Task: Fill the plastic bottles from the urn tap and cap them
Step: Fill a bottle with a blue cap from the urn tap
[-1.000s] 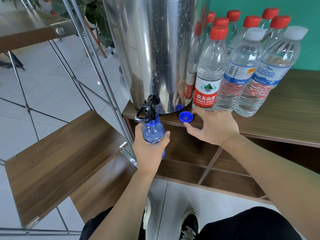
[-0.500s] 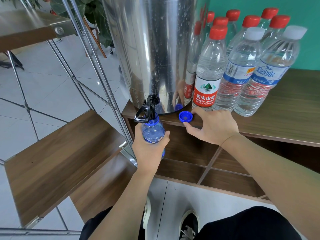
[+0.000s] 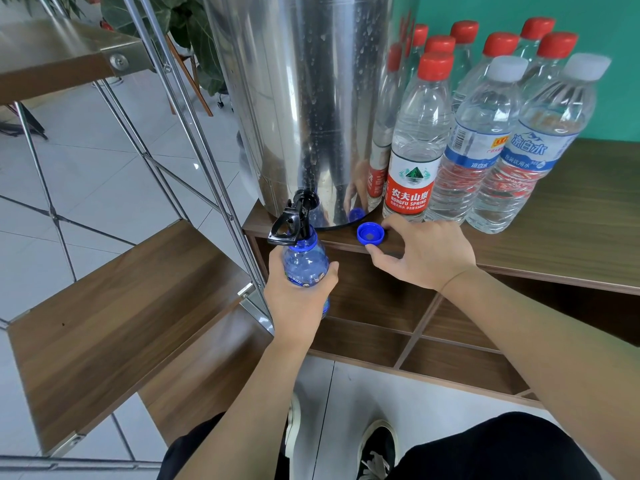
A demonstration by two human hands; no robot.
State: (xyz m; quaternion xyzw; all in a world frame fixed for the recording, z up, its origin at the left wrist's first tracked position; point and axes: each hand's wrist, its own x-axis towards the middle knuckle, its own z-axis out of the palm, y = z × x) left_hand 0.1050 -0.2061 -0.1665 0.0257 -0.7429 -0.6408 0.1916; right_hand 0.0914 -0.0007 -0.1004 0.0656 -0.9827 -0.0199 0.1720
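Note:
A tall steel urn (image 3: 304, 109) stands on the wooden cabinet top (image 3: 571, 237). Its black tap (image 3: 294, 220) juts over the front edge. My left hand (image 3: 298, 296) is shut on a blue plastic bottle (image 3: 304, 261), holding its open neck right under the tap. The bottle's blue cap (image 3: 370, 233) lies upside down on the cabinet top beside the urn. My right hand (image 3: 426, 254) rests at the cabinet's front edge, fingers spread around the cap's right side without holding it.
Several capped clear bottles stand right of the urn: red-capped ones (image 3: 415, 140) and two white-capped ones (image 3: 540, 147). A metal-framed rack with wooden shelves (image 3: 114, 306) stands to the left. Open cubbies (image 3: 450, 344) sit under the cabinet top.

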